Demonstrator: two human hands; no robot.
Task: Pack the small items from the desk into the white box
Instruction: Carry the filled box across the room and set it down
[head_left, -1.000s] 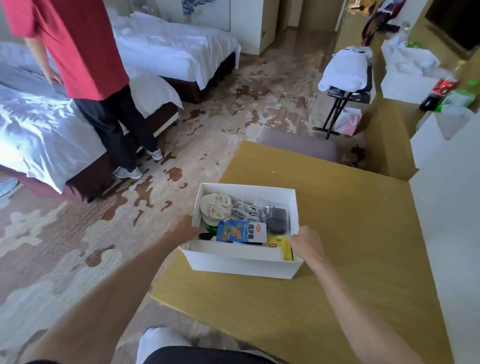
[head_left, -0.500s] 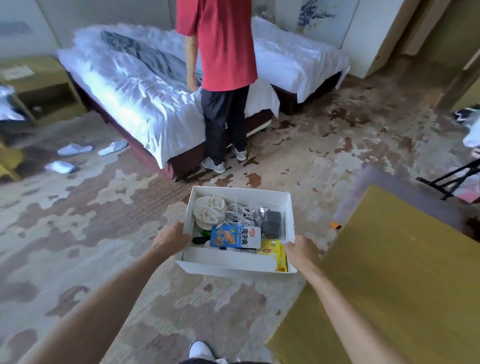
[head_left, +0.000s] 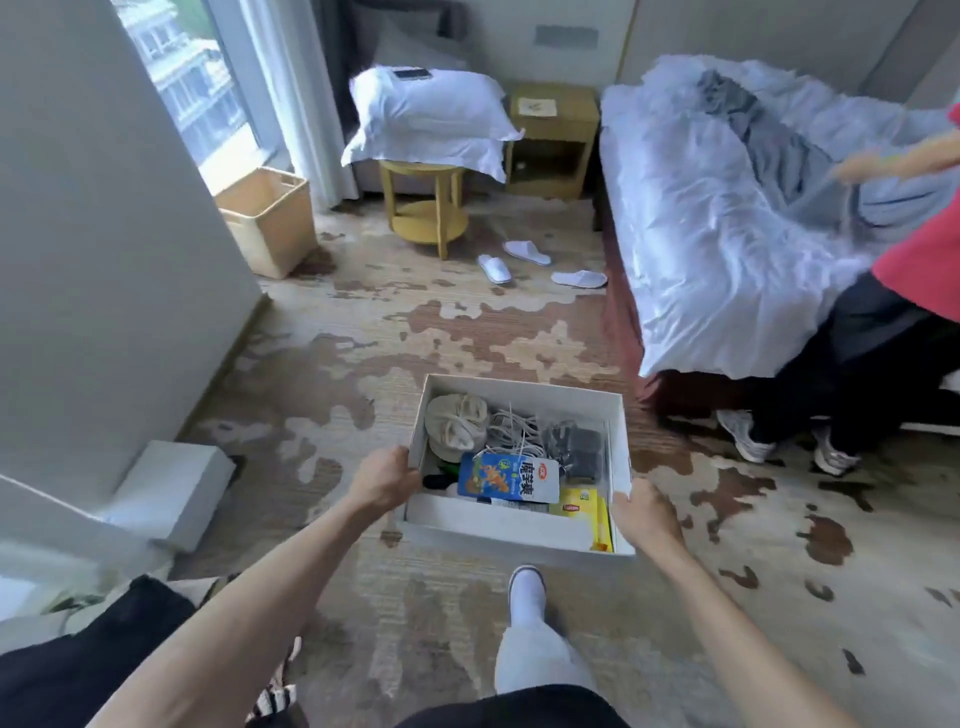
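Note:
I hold the white box (head_left: 519, 538) in the air above the patterned carpet, in front of my waist. My left hand (head_left: 384, 480) grips its left wall and my right hand (head_left: 644, 514) grips its right wall near the front corner. Inside lie a beige rolled cloth (head_left: 457, 423), a tangle of white cable (head_left: 511, 431), dark packets (head_left: 584, 449), a blue snack packet (head_left: 509, 477) and a yellow tea packet (head_left: 582, 512). The desk is out of view.
A white wall corner (head_left: 104, 234) stands at my left with a white block (head_left: 171, 491) at its foot. A bed (head_left: 727, 234) is at the right, with a person in a red top (head_left: 914, 270) beside it. Ahead are slippers (head_left: 496, 267), a round yellow table (head_left: 426, 208) and a wooden bin (head_left: 270, 218).
I have lifted the box off the desk and turned left with it. The desk has left the view; the window corner and bedside table have come in. Both hands kept their grip.

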